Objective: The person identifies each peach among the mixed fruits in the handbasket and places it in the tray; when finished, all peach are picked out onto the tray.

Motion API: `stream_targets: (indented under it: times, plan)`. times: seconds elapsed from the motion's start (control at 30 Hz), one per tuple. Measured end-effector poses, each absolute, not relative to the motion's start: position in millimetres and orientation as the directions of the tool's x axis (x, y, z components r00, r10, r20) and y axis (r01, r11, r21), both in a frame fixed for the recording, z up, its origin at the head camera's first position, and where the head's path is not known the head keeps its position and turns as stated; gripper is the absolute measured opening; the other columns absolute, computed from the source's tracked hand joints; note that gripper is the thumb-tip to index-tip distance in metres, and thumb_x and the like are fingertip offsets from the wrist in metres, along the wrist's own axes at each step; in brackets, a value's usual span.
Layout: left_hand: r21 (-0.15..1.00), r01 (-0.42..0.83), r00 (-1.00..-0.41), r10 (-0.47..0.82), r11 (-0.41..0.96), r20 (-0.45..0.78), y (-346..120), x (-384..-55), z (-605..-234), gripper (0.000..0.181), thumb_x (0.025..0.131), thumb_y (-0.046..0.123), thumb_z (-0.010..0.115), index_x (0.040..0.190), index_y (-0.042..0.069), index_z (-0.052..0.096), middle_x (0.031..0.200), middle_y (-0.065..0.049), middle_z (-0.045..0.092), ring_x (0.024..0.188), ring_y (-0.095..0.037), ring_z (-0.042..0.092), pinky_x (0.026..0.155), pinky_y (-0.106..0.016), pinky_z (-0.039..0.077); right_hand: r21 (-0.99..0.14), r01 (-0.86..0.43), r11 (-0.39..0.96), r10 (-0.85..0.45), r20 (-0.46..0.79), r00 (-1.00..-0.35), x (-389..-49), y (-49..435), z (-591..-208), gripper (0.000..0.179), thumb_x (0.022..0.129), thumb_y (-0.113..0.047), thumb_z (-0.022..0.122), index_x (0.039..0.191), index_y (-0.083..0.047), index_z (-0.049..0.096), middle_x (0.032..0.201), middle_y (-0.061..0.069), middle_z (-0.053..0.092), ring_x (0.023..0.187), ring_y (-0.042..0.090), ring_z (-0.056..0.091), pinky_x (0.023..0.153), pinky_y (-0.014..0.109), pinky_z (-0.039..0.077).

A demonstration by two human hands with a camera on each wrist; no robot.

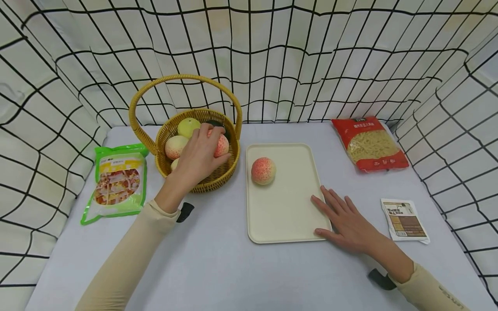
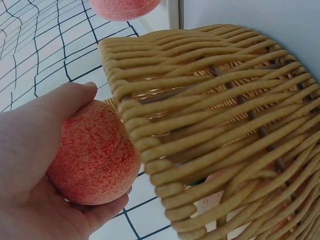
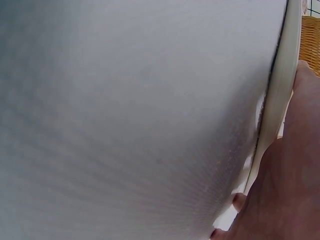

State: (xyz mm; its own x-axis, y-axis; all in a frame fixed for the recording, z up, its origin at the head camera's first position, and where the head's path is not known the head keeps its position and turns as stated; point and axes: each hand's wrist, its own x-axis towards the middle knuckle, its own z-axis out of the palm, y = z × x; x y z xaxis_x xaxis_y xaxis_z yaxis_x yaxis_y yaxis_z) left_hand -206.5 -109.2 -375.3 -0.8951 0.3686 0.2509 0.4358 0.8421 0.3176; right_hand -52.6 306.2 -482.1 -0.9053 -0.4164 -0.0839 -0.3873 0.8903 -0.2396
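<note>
My left hand [image 1: 196, 157] grips a red-speckled peach [image 2: 97, 155] at the wicker basket [image 1: 212, 185], thumb on one side and fingers round the other. In the left wrist view the peach shows right beside the basket's rim. Inside the basket are a yellow-green round fruit [image 1: 188, 127], a paler peach [image 1: 175, 147] and a dark green fruit, partly hidden by my fingers. Another peach [image 1: 263, 171] sits on the cream tray [image 1: 285, 211], toward its upper left. My right hand [image 1: 348, 222] rests with spread fingers on the tray's right edge.
A green-edged food packet [image 1: 118, 183] lies left of the basket. At the back right is a red pasta bag [image 1: 371, 144], with a small brown-and-white packet [image 1: 405, 220] nearer the front. The basket's tall handle [image 1: 183, 77] arches above it. Black-grid netting surrounds the white table.
</note>
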Motion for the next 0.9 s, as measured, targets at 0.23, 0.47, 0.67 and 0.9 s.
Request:
stream_targets:
  times: [0.23, 0.47, 0.67, 0.9]
  plan:
    - [0.313, 0.432, -0.897, 0.368, 0.846, 0.244, -105.9, -205.8, -373.1, 0.062, 0.094, 0.030, 0.083, 0.142, 0.006, 0.053, 0.143, -0.029, 0.051, 0.124, -0.047, 0.054, 0.098, -0.058, 0.055, -0.247, -0.387, 0.888, -0.418, -0.085, -0.905, -52.6, 306.1, -481.2, 0.090, 0.097, -0.064, 0.064, 0.170, -0.033, 0.023, 0.182, 0.008, 0.011, 0.165, 0.040, 0.017, 0.126, 0.075, 0.019]
    - [0.308, 0.438, -0.893, 0.371, 0.845, 0.255, -102.4, -205.7, -372.7, 0.061, 0.094, 0.030, 0.083, 0.141, 0.005, 0.054, 0.141, -0.029, 0.052, 0.119, -0.047, 0.055, 0.093, -0.057, 0.056, -0.245, -0.384, 0.890, -0.414, -0.087, -0.906, -52.9, 306.4, -481.5, 0.090, 0.096, -0.064, 0.064, 0.170, -0.033, 0.024, 0.182, 0.008, 0.011, 0.165, 0.039, 0.017, 0.126, 0.075, 0.020]
    - [0.313, 0.439, -0.894, 0.373, 0.842, 0.250, -99.1, -205.5, -371.4, 0.061, 0.094, 0.032, 0.083, 0.142, 0.007, 0.054, 0.143, -0.027, 0.052, 0.119, -0.045, 0.056, 0.092, -0.056, 0.057, -0.243, -0.384, 0.891, -0.414, -0.087, -0.906, -53.6, 306.6, -481.6, 0.090, 0.096, -0.065, 0.064, 0.170, -0.033, 0.024, 0.182, 0.008, 0.011, 0.165, 0.039, 0.017, 0.126, 0.075, 0.020]
    - [0.303, 0.457, -0.882, 0.383, 0.836, 0.274, -95.8, -203.1, -371.9, 0.062, 0.093, 0.033, 0.083, 0.142, 0.007, 0.055, 0.142, -0.026, 0.052, 0.121, -0.044, 0.055, 0.094, -0.057, 0.057, -0.248, -0.386, 0.889, -0.416, -0.084, -0.905, -53.5, 306.8, -481.1, 0.090, 0.096, -0.064, 0.065, 0.170, -0.033, 0.024, 0.181, 0.008, 0.012, 0.165, 0.039, 0.018, 0.126, 0.075, 0.020]
